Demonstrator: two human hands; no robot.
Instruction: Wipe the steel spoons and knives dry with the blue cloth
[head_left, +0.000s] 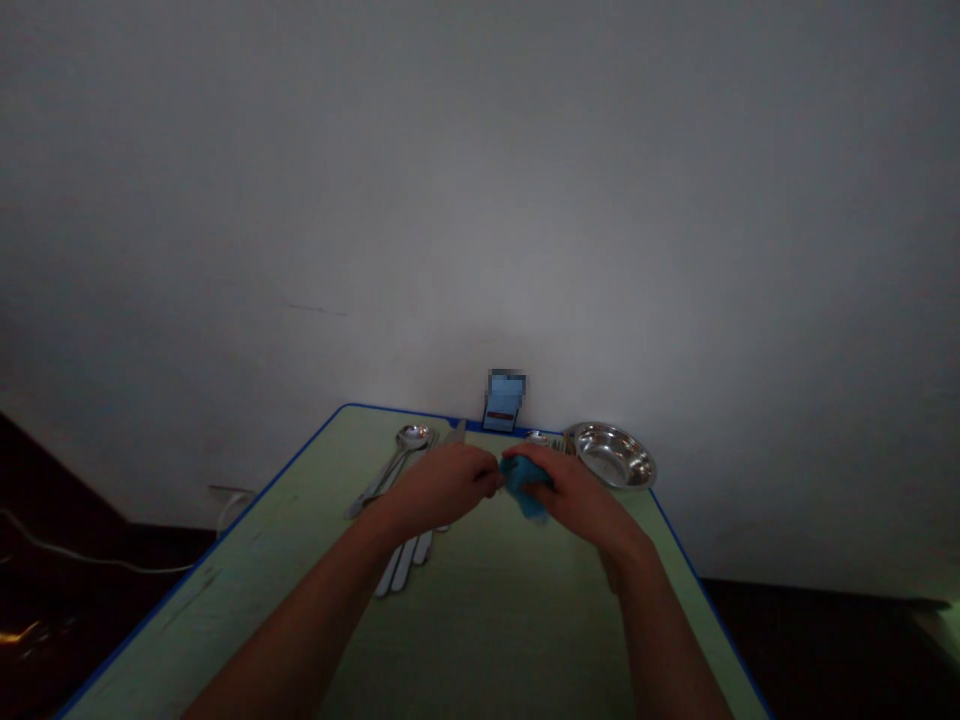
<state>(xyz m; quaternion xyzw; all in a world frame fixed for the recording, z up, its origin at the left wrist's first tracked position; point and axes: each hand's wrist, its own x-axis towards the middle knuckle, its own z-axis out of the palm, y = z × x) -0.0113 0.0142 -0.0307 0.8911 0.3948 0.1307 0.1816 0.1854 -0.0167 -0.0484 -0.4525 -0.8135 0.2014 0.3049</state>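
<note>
- My hands meet over a green table, a crumpled blue cloth (527,490) between them, just short of the table's far end.
- My right hand (571,490) is curled over the cloth, holding it from above; the cloth's bunched length hangs down and toward me, below my palm.
- My left hand (441,488) is closed narrow, its fingertips (491,482) at the cloth's left edge. Whether they pinch it, I cannot tell.
- The right hand is the nearer to the cloth, the left reaching in from the side.
- Left of my hands, a steel spoon (412,437) lies with its handle slanting toward me; pale cutlery handles (401,565) show below my left wrist.
- To the right stands a steel bowl (613,456), near the table's blue edge (679,545).
- A blurred blue card (504,402) stands against the wall (480,200).
</note>
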